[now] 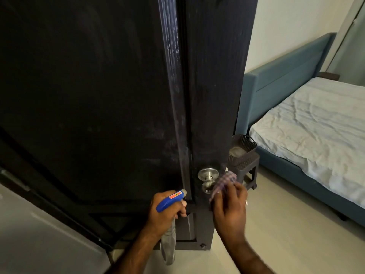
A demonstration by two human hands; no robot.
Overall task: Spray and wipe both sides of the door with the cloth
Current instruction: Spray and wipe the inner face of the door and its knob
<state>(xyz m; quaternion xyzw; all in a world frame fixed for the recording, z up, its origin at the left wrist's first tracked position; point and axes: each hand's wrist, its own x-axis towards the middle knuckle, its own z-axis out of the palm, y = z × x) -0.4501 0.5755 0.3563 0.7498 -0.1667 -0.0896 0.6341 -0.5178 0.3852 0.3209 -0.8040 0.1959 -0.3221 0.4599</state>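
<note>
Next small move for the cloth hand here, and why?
Probably rub the checked cloth over the door knob and the door edge beside it. The right hand already holds the cloth against the knob, streaks show higher on the door, and the left hand grips the spray bottle.

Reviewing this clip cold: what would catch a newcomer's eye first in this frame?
The tall dark door fills the left and centre of the view, with pale streaks along its raised edge. Low down, the left hand grips a blue-headed spray bottle, while the right hand holds a checked cloth by the silver door knob. At right lies a bed with a rumpled pale sheet.
</note>
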